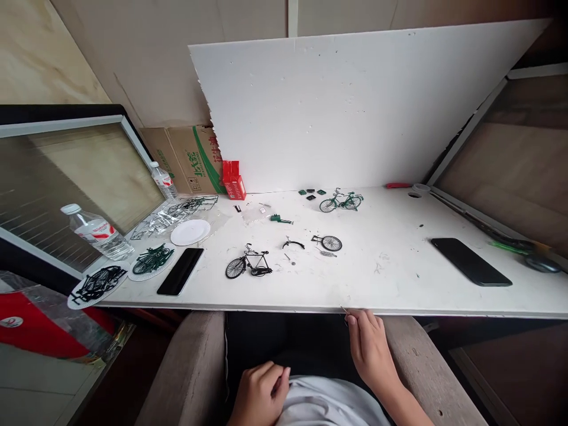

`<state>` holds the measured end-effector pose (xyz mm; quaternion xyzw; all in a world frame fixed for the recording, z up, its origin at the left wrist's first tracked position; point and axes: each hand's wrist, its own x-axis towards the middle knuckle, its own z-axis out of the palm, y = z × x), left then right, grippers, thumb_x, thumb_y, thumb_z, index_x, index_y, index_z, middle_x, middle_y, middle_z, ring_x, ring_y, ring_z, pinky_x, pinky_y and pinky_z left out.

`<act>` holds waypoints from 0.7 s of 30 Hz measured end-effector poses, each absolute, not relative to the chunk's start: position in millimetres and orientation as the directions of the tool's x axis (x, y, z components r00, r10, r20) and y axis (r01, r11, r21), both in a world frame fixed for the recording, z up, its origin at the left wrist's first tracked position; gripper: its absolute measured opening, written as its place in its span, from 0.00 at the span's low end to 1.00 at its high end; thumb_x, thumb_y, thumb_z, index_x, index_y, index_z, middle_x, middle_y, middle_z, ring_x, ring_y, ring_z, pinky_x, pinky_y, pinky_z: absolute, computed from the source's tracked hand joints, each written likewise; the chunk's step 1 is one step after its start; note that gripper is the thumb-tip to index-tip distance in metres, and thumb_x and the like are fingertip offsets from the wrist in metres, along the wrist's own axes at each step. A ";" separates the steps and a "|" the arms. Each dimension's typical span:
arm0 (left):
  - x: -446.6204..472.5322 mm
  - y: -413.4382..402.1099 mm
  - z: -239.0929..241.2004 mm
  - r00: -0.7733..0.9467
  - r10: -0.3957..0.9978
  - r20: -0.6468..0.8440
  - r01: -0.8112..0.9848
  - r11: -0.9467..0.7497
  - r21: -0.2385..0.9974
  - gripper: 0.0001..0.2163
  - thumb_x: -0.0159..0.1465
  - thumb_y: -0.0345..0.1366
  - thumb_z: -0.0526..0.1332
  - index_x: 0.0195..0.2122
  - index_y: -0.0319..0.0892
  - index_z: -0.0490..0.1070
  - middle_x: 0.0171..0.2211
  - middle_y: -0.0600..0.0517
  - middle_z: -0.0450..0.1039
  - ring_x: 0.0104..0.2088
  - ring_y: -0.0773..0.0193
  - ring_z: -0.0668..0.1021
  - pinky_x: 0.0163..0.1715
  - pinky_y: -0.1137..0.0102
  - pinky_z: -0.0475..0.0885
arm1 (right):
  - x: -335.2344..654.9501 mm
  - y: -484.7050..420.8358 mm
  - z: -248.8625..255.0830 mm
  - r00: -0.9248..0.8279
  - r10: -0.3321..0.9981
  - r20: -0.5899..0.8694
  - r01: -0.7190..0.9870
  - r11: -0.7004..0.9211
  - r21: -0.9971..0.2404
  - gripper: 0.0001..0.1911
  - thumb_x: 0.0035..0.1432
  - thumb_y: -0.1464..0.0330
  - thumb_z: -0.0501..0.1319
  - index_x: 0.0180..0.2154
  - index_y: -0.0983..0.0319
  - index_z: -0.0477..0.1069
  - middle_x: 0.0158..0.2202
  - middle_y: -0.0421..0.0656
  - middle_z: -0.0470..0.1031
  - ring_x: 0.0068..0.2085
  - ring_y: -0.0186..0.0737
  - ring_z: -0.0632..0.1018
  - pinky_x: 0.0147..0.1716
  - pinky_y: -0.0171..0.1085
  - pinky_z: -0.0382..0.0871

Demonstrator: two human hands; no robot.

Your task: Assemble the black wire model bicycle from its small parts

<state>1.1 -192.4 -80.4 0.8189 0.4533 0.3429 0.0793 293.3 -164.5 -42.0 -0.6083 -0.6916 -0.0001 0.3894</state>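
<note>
Facing a white tabletop (399, 278), two bare hands are shown below its front edge. The right hand (368, 349) is closed in a pinch, with a thin needle-like metal pin (344, 312) gripped between thumb and forefinger just beneath the table rim. The left hand (260, 393) is rested lower, near the lap, loosely curled with its fingers folded toward the palm; whether anything is held in it cannot be told.

Two miniature bicycles are seen standing on the table: a black wire-framed model bicycle (248, 263) near the front and a green model bicycle (341, 201) towards the back. Between them are laid one loose spoked wheel (331, 242), one curved black mudguard (293, 243) and one small green part (279, 219).

Two black smartphones are counted, one at the left (180, 271) and one well apart at the right (470, 261). Three round white paper plates are set along the left edge: one bare plate (190, 232), one plate with green bicycle parts (152, 260) and one plate with black bicycle parts (97, 285). Two clear plastic water bottles are present, one lying tilted (100, 234) and one upright (163, 180). One red carton (234, 180) is stood against a white foam board (355, 106).
</note>
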 end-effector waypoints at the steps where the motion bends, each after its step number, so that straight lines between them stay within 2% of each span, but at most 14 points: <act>1: 1.7 -191.9 -77.1 0.370 0.781 0.503 0.666 -0.601 0.442 0.17 0.74 0.30 0.57 0.25 0.45 0.67 0.20 0.56 0.69 0.19 0.70 0.73 0.23 0.68 0.61 | 290.1 -164.8 -42.0 0.024 0.843 0.538 0.835 0.279 -0.474 0.09 0.79 0.68 0.50 0.44 0.57 0.68 0.37 0.44 0.75 0.36 0.46 0.74 0.38 0.46 0.65; 4: 4.6 -192.1 -67.3 0.367 0.767 0.526 0.633 -0.620 0.463 0.16 0.74 0.30 0.57 0.26 0.44 0.67 0.21 0.56 0.69 0.20 0.70 0.73 0.24 0.68 0.62 | 280.2 -167.2 -43.2 -0.044 0.864 0.501 0.801 0.330 -0.499 0.09 0.78 0.69 0.51 0.44 0.57 0.68 0.37 0.43 0.74 0.35 0.45 0.74 0.37 0.45 0.67; 7: 0.9 -190.0 -57.9 0.328 0.775 0.540 0.628 -0.606 0.488 0.15 0.73 0.28 0.58 0.27 0.44 0.66 0.20 0.57 0.67 0.20 0.70 0.71 0.24 0.68 0.61 | 273.8 -170.9 -46.5 -0.118 0.899 0.422 0.723 0.369 -0.584 0.08 0.78 0.69 0.52 0.44 0.56 0.67 0.36 0.43 0.74 0.34 0.43 0.75 0.35 0.42 0.69; 10: -8.6 -183.1 -49.5 0.306 0.766 0.566 0.615 -0.613 0.496 0.14 0.72 0.27 0.58 0.27 0.44 0.67 0.20 0.57 0.65 0.20 0.69 0.71 0.25 0.68 0.62 | 275.5 -171.9 -51.8 -0.095 0.926 0.365 0.679 0.328 -0.657 0.10 0.79 0.69 0.50 0.41 0.56 0.65 0.33 0.40 0.71 0.29 0.40 0.73 0.31 0.40 0.69; 14: -16.0 -172.9 -42.4 0.265 0.757 0.597 0.585 -0.618 0.524 0.09 0.69 0.24 0.59 0.34 0.44 0.74 0.21 0.56 0.67 0.20 0.68 0.72 0.26 0.69 0.66 | 284.5 -165.6 -57.4 -0.022 0.917 0.399 0.682 0.306 -0.664 0.10 0.78 0.69 0.50 0.43 0.56 0.66 0.32 0.41 0.71 0.29 0.40 0.73 0.29 0.39 0.68; 17: -16.1 -173.7 -40.0 0.288 0.753 0.592 0.548 -0.636 0.542 0.08 0.67 0.25 0.60 0.39 0.44 0.76 0.23 0.55 0.71 0.22 0.66 0.74 0.28 0.68 0.69 | 286.4 -164.6 -56.0 -0.040 0.915 0.402 0.673 0.322 -0.666 0.09 0.78 0.68 0.51 0.42 0.56 0.67 0.32 0.41 0.72 0.28 0.40 0.74 0.28 0.39 0.67; 21: -17.1 -190.2 -40.8 0.321 0.769 0.553 0.544 -0.627 0.557 0.08 0.67 0.26 0.59 0.38 0.45 0.76 0.23 0.54 0.70 0.22 0.65 0.75 0.28 0.67 0.68 | 286.1 -180.1 -50.8 -0.061 0.934 0.353 0.639 0.309 -0.705 0.10 0.79 0.66 0.50 0.42 0.56 0.66 0.30 0.39 0.71 0.27 0.39 0.73 0.29 0.38 0.67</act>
